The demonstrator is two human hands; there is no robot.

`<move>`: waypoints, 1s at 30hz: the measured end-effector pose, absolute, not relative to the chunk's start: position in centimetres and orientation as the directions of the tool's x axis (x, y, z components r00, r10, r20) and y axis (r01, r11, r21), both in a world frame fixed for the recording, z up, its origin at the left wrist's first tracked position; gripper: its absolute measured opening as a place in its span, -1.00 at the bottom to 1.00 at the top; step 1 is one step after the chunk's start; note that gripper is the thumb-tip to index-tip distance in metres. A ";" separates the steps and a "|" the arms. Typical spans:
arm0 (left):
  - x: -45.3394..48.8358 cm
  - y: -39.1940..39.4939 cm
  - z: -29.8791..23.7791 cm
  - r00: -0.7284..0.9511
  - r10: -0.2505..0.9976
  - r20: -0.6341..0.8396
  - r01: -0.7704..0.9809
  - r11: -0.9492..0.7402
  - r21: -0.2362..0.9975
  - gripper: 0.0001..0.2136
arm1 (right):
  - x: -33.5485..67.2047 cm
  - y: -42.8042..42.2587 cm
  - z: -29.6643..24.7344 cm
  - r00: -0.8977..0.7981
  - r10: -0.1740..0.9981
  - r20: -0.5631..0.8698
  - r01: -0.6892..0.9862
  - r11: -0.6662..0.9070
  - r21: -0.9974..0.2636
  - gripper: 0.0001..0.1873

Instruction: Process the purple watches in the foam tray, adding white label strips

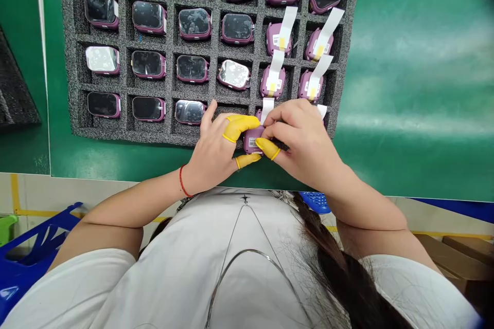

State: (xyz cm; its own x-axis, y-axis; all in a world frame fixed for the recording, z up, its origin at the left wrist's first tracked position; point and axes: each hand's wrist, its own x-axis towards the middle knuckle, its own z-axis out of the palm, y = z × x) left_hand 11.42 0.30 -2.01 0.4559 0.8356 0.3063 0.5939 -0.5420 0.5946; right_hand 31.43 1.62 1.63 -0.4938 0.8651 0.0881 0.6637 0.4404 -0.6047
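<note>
Both hands meet at the near edge of a dark foam tray (216,136) and grip one purple watch body (252,143), back side up with a small barcode label. My left hand (216,151) pinches it with yellow finger cots on thumb and forefinger; a red string circles that wrist. My right hand (304,141) closes over the watch from the right, a yellow cot on its thumb. The tray's cells hold several purple watches (191,68), most screen up. Several in the right columns lie face down with white tape strips (287,25).
The tray lies on a green mat (405,87) with bare mat to its right. Another dark foam tray (15,92) shows at the far left. Below the bench edge are blue plastic crates (23,262) and cardboard boxes (459,254).
</note>
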 end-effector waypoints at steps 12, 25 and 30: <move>11.0 0.4 -1.9 0.495 0.813 0.307 0.588 -0.573 0.570 -0.55 | 31.0 2.3 -0.1 -0.391 0.921 0.011 0.703 0.306 -0.642 -0.51; 10.8 0.8 -0.1 0.600 0.799 0.032 0.710 -0.551 0.438 -0.37 | 31.2 2.9 -0.3 -0.388 0.922 -0.006 0.615 0.254 -0.747 -0.79; 11.3 0.5 0.1 0.559 0.829 0.031 0.713 -0.499 0.493 -0.51 | 31.5 3.1 0.5 -0.383 0.924 -0.023 0.497 0.185 -0.848 -0.78</move>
State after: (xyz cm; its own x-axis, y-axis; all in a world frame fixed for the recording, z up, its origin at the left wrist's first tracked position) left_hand 11.33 0.54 0.05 0.5585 0.8289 0.0310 0.7126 -0.4987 0.4934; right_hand 31.50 3.06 0.52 -0.3827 0.9236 -0.0226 0.4967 0.1850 -0.8480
